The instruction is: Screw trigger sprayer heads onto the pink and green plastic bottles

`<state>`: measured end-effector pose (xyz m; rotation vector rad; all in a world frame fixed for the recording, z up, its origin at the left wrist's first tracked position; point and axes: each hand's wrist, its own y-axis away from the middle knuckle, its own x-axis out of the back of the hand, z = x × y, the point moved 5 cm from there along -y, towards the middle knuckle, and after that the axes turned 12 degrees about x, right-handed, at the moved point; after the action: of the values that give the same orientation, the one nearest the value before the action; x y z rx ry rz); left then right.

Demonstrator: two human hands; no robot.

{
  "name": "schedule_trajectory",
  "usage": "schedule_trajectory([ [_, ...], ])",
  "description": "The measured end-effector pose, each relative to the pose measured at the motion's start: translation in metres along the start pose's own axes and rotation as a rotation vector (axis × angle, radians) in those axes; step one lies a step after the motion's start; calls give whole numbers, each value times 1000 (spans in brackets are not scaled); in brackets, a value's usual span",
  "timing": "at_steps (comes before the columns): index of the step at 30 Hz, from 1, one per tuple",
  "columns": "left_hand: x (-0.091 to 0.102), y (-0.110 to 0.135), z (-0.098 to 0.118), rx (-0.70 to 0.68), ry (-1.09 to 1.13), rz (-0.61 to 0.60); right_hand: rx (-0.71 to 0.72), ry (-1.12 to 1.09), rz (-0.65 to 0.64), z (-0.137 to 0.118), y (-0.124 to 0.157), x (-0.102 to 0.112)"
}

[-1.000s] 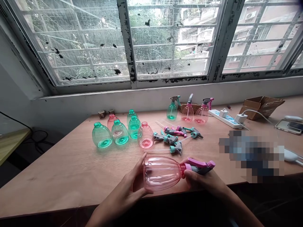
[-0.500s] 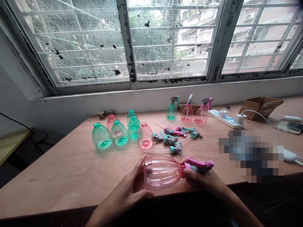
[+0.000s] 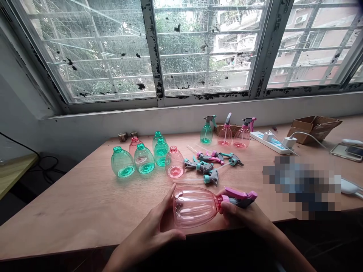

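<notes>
A clear pink spray bottle [image 3: 195, 206] lies on its side over the near edge of the wooden table [image 3: 85, 204]. My left hand [image 3: 159, 230] cups its base, fingers wrapped round it. My right hand [image 3: 241, 215] grips the pink and grey trigger head [image 3: 239, 197] at the bottle's neck. Beyond them stand several capless green and pink bottles [image 3: 146, 158]. Loose trigger heads [image 3: 210, 162] with dip tubes lie just right of those.
Three assembled spray bottles [image 3: 225, 134] stand near the window wall. A white power strip [image 3: 270, 141], a cardboard box [image 3: 313, 126] and a phone [image 3: 347, 151] lie at the right. A blurred patch covers part of the table's right side.
The bottle and both hands have shifted very slightly; my right fingers have turned a little on the trigger head. Nothing else has moved.
</notes>
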<state>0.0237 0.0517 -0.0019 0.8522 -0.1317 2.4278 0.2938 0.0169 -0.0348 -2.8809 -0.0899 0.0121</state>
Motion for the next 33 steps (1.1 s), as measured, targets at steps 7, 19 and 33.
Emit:
schedule_trajectory([
  [7, 0, 0, -6, 24, -41, 27, -3, -1, -24, -1, 0, -2],
  [19, -1, 1, -5, 15, -39, 24, -35, -10, -15, 2, 2, -2],
  [33, 0, 3, -4, 56, -37, -24, -40, -55, -34, 0, 3, -2],
])
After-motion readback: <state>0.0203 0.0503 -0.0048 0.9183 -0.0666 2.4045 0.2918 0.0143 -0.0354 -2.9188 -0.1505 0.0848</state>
